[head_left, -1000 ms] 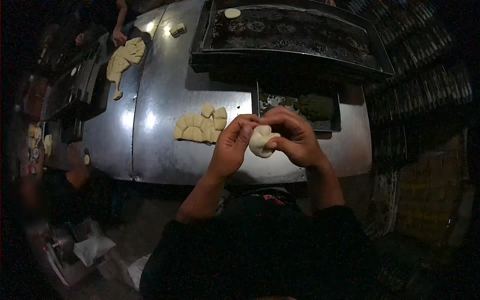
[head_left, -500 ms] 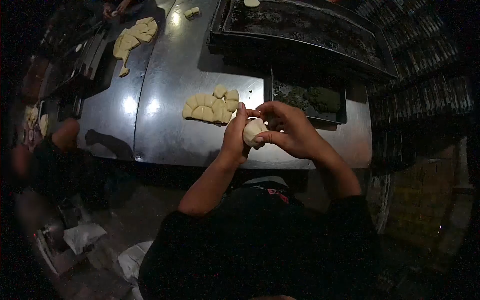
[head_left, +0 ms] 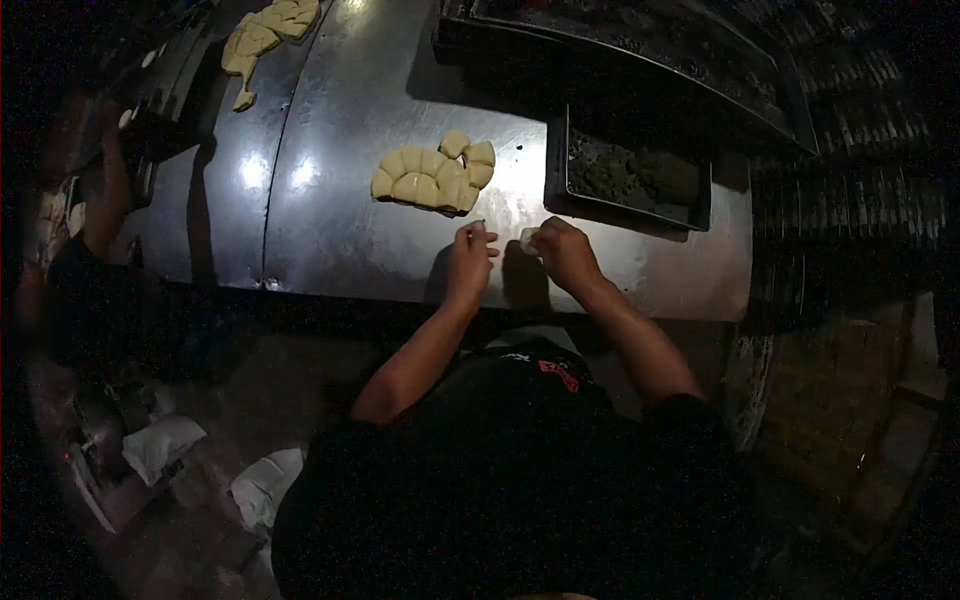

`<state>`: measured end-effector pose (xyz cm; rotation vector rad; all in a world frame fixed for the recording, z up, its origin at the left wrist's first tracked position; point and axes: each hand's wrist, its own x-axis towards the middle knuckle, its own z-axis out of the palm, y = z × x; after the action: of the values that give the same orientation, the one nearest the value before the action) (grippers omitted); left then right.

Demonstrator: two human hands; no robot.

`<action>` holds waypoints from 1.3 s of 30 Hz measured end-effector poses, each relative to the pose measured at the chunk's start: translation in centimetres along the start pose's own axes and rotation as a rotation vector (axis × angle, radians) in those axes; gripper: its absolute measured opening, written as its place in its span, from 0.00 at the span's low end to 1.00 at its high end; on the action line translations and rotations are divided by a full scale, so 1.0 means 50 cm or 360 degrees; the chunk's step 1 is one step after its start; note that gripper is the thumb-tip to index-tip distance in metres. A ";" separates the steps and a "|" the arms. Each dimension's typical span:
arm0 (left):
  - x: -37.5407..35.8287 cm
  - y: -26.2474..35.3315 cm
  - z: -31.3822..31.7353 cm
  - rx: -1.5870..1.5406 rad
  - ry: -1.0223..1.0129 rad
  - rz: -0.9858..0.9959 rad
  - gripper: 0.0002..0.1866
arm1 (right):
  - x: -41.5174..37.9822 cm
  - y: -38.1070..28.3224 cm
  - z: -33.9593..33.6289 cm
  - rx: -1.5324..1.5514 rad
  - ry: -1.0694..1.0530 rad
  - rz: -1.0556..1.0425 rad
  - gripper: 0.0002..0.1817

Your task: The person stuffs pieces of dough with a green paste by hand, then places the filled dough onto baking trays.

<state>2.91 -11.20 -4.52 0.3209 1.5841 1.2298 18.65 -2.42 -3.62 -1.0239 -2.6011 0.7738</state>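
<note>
Pinched in the fingers of my right hand (head_left: 565, 250) is a pale piece of dough (head_left: 528, 239), partly hidden by the fingers. My left hand (head_left: 472, 262) is apart from it, its fingers loosely spread and nothing visible in them. Just beyond my left hand, a cluster of cut dough pieces (head_left: 425, 180) lies on the metal table (head_left: 350, 245). A dark rectangular tin (head_left: 630, 212) with a greenish-brown crumbly filling (head_left: 625, 175) stands beyond my right hand.
A large dark tray (head_left: 650, 85) sits at the back right. More cut dough (head_left: 262, 38) lies at the far left. A person's arm (head_left: 108, 195) reaches in at the left edge. Stacked dark racks (head_left: 850, 160) line the right side.
My hands have parted; the dough went from between both hands into my right hand alone. The view has shifted, and the person at the left has moved an arm forward over the table.
</note>
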 end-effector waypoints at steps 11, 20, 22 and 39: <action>0.013 0.076 -0.176 0.0090 0.0506 0.0818 0.22 | 0.117 0.039 0.130 -0.0571 0.0287 -0.0253 0.30; 0.332 0.173 -0.068 0.1564 0.0247 0.1003 0.23 | 0.152 0.106 0.139 0.0437 0.0061 0.0079 0.33; 0.378 0.198 -0.048 0.1900 0.0103 0.0752 0.24 | 0.105 0.107 0.073 0.0149 -0.0303 -0.0047 0.27; 0.136 0.335 -0.133 0.0131 -0.0057 0.0716 0.18 | 0.622 0.014 -0.313 -0.0254 0.1069 -0.0541 0.16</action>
<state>-11.52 -2.61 4.87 0.7809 1.5827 1.4869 2.73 25.45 9.89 -0.6850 -2.1671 0.1037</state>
